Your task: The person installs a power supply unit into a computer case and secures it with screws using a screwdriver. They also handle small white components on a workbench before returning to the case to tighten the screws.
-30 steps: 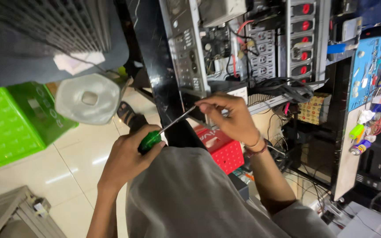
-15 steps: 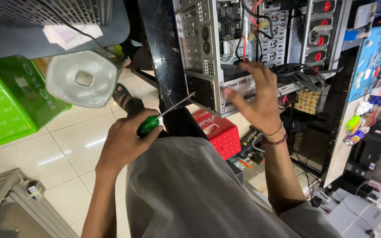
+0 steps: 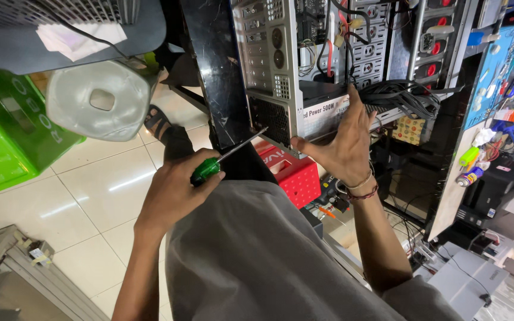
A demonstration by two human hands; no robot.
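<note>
Right now the left hand [image 3: 174, 193] is wrapped in a fist around the green handle of a screwdriver [image 3: 209, 168], whose metal shaft runs up and away from the knuckles, its tip at the lower rear corner of an open computer case [image 3: 275, 65]. Beside it, the right hand [image 3: 340, 145] is spread wide, fingers up, palm and thumb pressed against the power supply [image 3: 325, 110] at the case's bottom edge. Just past its fingertips lies a bundle of black cables [image 3: 403, 95]. Below the wrist sits a red plastic crate [image 3: 292, 175]. Beyond the left hand stand a white stool [image 3: 99, 98] and a green stool [image 3: 7, 137]
</note>
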